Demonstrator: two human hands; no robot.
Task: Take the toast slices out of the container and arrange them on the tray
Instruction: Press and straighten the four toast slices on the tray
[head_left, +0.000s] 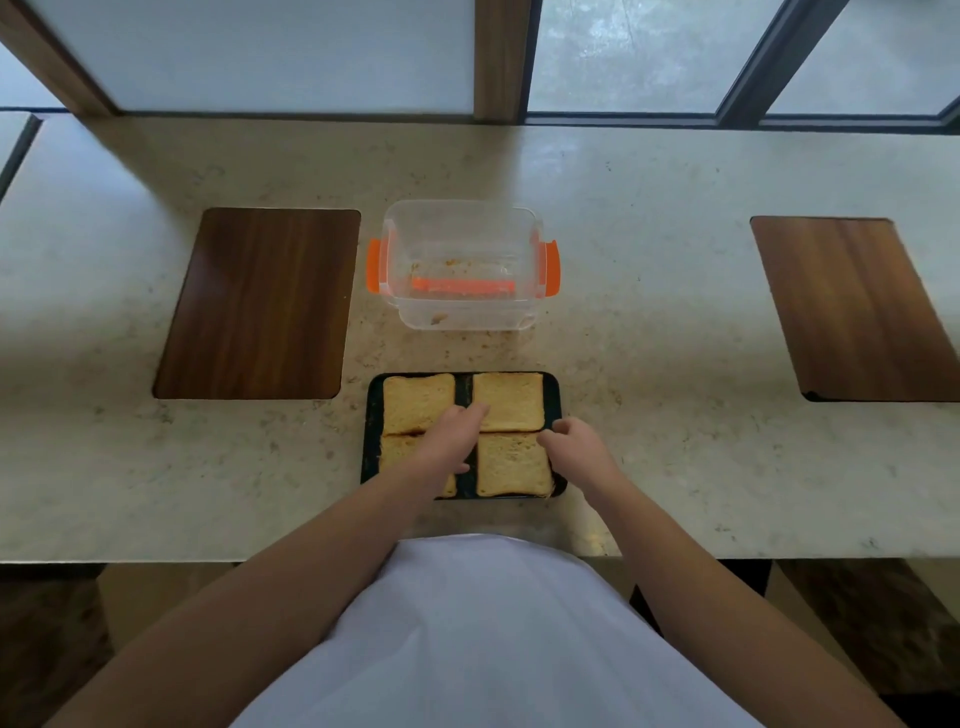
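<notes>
Both hands over four toast slices (511, 402) on tray (372, 415): left hand (451, 441) flat, right hand (576, 447) loosely curled, holding nothing.

golden toast slices (511, 400), black tray (372, 415), orange-clipped clear container (460, 260)

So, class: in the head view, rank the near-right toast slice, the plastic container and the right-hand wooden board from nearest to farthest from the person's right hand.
1. Near-right toast slice: on the tray, right beside the right hand.
2. Plastic container: beyond the tray, toward the window.
3. Right-hand wooden board: far off at the counter's right end.
</notes>
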